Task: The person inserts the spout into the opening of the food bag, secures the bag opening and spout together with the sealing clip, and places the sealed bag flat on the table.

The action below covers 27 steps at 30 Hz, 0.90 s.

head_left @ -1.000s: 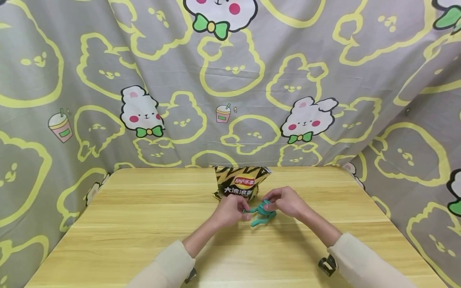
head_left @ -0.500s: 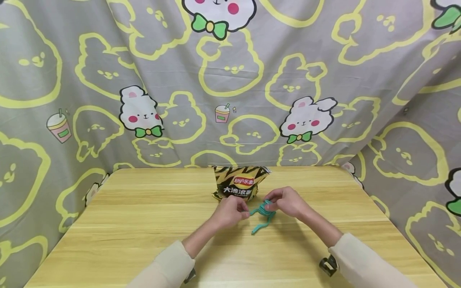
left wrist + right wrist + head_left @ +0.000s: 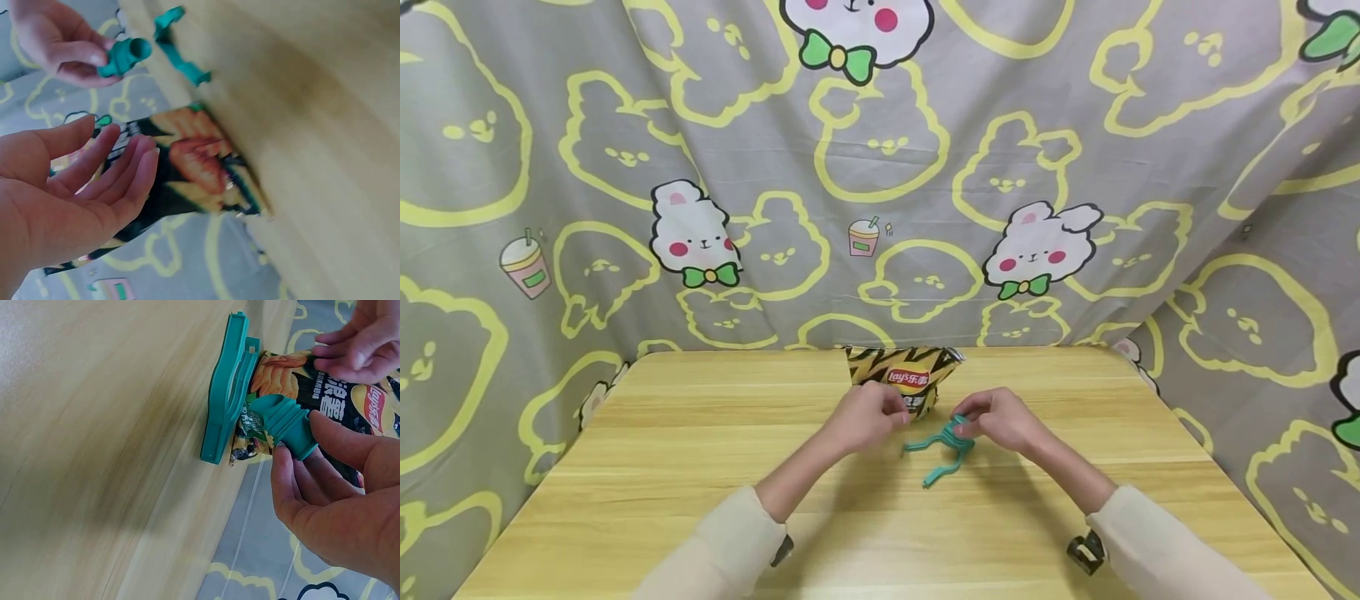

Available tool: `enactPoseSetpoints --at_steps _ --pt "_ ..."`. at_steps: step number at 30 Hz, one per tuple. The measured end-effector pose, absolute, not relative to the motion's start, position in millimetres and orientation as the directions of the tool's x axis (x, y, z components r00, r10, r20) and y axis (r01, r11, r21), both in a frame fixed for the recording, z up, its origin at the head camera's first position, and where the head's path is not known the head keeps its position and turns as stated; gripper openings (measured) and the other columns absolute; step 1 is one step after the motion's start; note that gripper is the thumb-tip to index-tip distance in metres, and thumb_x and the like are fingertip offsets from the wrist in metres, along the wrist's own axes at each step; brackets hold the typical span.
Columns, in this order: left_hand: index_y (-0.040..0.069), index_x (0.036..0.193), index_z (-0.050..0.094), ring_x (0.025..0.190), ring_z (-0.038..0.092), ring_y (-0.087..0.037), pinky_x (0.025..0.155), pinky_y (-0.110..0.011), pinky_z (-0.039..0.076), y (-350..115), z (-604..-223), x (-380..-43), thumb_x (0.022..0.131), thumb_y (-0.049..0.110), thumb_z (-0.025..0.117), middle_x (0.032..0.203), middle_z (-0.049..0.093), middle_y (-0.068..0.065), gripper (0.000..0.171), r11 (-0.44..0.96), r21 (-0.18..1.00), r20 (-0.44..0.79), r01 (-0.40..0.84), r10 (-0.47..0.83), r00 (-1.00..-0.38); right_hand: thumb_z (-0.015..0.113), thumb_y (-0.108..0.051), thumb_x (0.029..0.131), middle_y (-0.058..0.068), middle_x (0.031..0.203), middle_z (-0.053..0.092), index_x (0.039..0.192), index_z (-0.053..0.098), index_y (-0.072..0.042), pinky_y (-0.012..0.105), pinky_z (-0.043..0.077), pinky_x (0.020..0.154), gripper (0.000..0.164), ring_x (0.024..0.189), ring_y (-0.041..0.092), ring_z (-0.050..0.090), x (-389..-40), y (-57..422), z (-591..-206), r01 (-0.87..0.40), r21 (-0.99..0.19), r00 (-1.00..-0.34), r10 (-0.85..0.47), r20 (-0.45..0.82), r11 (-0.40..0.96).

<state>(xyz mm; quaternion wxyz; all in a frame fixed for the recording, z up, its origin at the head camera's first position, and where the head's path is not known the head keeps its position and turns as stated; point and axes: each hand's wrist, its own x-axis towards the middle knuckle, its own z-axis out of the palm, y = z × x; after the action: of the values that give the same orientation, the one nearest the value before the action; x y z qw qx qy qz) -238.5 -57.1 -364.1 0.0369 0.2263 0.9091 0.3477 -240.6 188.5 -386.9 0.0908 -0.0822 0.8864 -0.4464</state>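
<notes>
currently, right hand [image 3: 1000,419] pinches clip [image 3: 953,442] by its ribbed spout [image 3: 292,430], on the near side of the bag [image 3: 908,377]; left hand [image 3: 863,417] is relaxed, fingers slightly bent, left of clip. table [image 3: 700,467] extends left, right and near; far edge [image 3: 737,352] lies behind bag. clip: teal, two arms [image 3: 223,394] spread leftward.

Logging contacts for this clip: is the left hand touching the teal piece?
Apart. The head view shows it: a strip of table is visible between the left hand and the teal piece.
</notes>
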Motion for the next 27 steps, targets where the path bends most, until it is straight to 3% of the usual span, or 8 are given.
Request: enactPoseSetpoints --at_steps 9,14,19,27 --pt "0.007 0.108 0.076 0.066 0.065 -0.009 0.062 -0.026 0.053 -53.7 -320.1 -232.8 0.095 0.017 0.072 0.092 0.077 -0.004 0.017 0.652 0.584 0.152 0.484 0.497 -0.854 0.079 -0.009 0.084 0.007 0.088 0.073 0.107 0.076 -0.001 0.041 0.055 0.084 0.025 0.083 0.017 0.065 -242.0 188.0 -384.1 -0.062 -0.81 -0.968 -0.233 -0.093 0.583" --pt "0.006 0.103 0.076 0.064 0.069 -0.01 0.062 -0.025 0.056 -46.0 -297.1 -229.2 0.094 0.012 0.073 0.087 0.077 -0.004 0.011 0.608 0.573 0.294 0.55 0.473 -0.83 0.079 -0.009 0.084 0.007 0.088 0.072 0.105 0.077 -0.002 0.045 0.055 0.085 0.022 0.083 0.017 0.065 -243.1 188.6 -381.8 -0.067 -0.808 -0.967 -0.237 -0.092 0.585" --pt "0.006 0.096 0.076 0.075 0.071 -0.012 0.068 -0.026 0.057 -38.6 -285.2 -231.5 0.091 0.007 0.075 0.084 0.077 -0.001 0.005 0.606 0.504 0.444 0.615 0.429 -0.787 0.08 -0.01 0.084 0.006 0.087 0.072 0.105 0.077 -0.002 0.039 0.055 0.081 0.023 0.083 0.017 0.065 -244.7 188.7 -380.7 -0.074 -0.806 -0.967 -0.24 -0.087 0.588" --pt "0.01 0.104 0.079 0.089 0.075 -0.02 0.071 -0.03 0.059 -30.5 -278.8 -242.6 0.09 0.008 0.077 0.1 0.079 -0.003 0.014 0.644 0.452 0.487 0.617 0.402 -0.776 0.08 -0.011 0.084 0.004 0.089 0.073 0.103 0.077 -0.004 0.036 0.053 0.079 0.02 0.086 0.018 0.064 -247.0 188.7 -380.3 -0.08 -0.797 -0.967 -0.24 -0.082 0.598"
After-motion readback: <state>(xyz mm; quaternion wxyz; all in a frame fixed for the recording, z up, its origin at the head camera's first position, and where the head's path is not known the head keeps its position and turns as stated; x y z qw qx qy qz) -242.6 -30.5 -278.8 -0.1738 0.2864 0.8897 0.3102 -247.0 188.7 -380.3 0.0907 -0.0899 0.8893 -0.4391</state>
